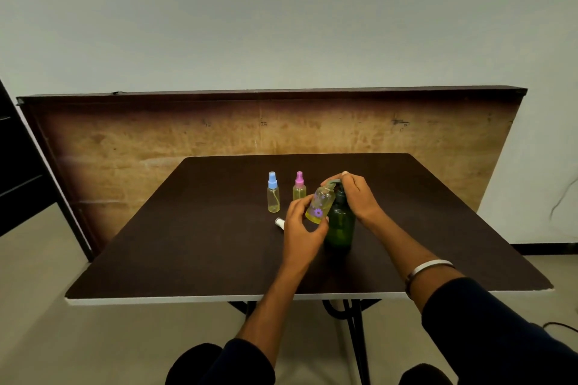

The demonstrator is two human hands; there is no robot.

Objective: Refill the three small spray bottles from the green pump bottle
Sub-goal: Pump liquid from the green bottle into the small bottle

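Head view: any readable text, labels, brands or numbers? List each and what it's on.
No readable text anywhere.
Held spray bottle: purple flower print only, no words.
Green pump bottle: no label visible.
Blue-capped bottle and pink-capped bottle: plain.
Board behind the table: small dark marks, too small and blurred to read.

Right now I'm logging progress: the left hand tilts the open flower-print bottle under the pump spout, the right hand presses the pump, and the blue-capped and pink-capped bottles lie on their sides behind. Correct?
Not quite. In the head view the blue-capped bottle and pink-capped bottle stand upright, not on their sides. The rest holds.
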